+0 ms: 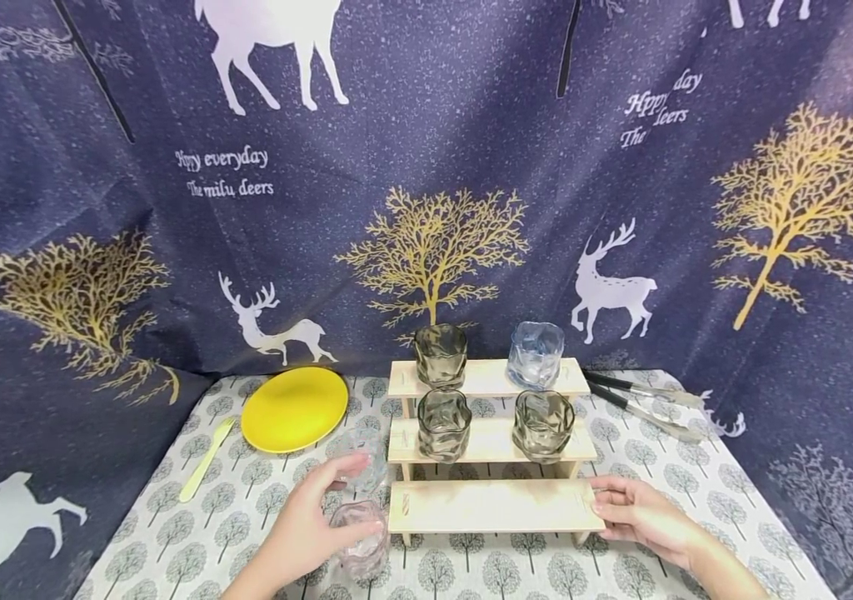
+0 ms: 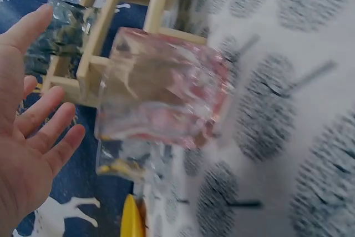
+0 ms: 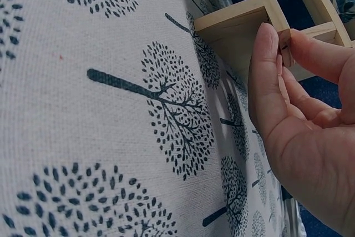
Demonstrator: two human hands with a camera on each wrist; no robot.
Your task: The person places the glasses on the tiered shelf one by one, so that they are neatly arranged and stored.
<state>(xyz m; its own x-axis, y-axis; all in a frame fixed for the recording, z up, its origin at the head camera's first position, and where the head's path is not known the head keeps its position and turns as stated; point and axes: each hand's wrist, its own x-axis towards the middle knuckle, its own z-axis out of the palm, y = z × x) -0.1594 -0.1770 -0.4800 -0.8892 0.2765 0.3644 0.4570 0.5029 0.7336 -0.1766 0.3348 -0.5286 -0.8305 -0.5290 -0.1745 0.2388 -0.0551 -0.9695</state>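
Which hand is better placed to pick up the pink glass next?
Likely the left hand: holding nothing, it is close beside the pink glass. The right hand is on the opposite side, pinching the right end of the bottom wooden shelf.

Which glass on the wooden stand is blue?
The glass at the right end of the top shelf; the other three glasses on the stand are smoky grey.

The head view is bright, left wrist's blurred.

Bare left hand [image 1: 312,523], bare left wrist [image 1: 250,580]; bare right hand [image 1: 638,515], bare right forearm [image 1: 722,568]
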